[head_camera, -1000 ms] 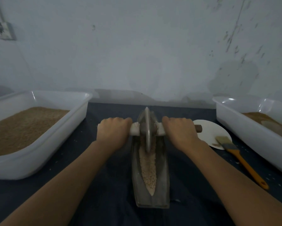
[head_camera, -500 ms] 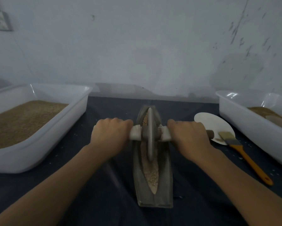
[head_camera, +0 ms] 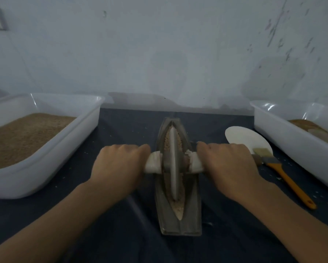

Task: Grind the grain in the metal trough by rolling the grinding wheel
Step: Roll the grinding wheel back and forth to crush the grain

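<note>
A boat-shaped metal trough [head_camera: 193, 215] lies lengthwise on the dark cloth in the middle of the table. Pale grain [head_camera: 179, 144] shows in its groove beyond the wheel and at the near tip. The metal grinding wheel [head_camera: 173, 164] stands on edge in the groove, about halfway along. Its axle handle [head_camera: 153, 164] is wrapped in white cloth on both sides. My left hand [head_camera: 119, 166] grips the left end of the handle. My right hand [head_camera: 229, 166] grips the right end.
A white tub [head_camera: 45, 168] of brown grain stands at the left. Another white tub [head_camera: 284, 149] with brown powder stands at the right. A white paper plate [head_camera: 243, 138] and an orange-handled brush [head_camera: 284, 175] lie between the trough and the right tub. A wall rises behind.
The wheel has rolled from the trough's far end toward me to about the middle, with both hands moving back with it. Grain now shows beyond the wheel.
</note>
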A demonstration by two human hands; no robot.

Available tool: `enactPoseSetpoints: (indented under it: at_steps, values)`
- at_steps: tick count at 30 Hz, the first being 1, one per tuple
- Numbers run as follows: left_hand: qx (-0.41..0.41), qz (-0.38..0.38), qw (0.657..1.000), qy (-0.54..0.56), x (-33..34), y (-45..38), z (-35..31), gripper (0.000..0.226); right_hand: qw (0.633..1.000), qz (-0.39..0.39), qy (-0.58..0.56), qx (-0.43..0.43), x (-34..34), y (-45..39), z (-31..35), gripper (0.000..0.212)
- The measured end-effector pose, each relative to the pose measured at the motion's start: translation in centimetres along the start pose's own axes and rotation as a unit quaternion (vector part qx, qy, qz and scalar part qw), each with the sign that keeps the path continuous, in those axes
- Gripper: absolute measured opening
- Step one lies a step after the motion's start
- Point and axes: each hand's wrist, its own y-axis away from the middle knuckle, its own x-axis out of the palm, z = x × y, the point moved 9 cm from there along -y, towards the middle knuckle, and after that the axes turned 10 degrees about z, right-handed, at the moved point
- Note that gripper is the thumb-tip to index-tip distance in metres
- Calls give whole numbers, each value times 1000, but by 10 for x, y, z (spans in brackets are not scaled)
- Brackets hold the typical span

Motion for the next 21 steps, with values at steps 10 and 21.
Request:
enactPoseSetpoints:
  at_steps: [10, 21]
  values:
    - [-40, 6, 999, -18, 26, -47, 14, 32, 999, 26, 3, 38, 48, -47, -21, 39]
    - [-59, 19, 998, -11, 20, -37, 13, 33, 999, 39, 9, 27, 38, -34, -14, 36]
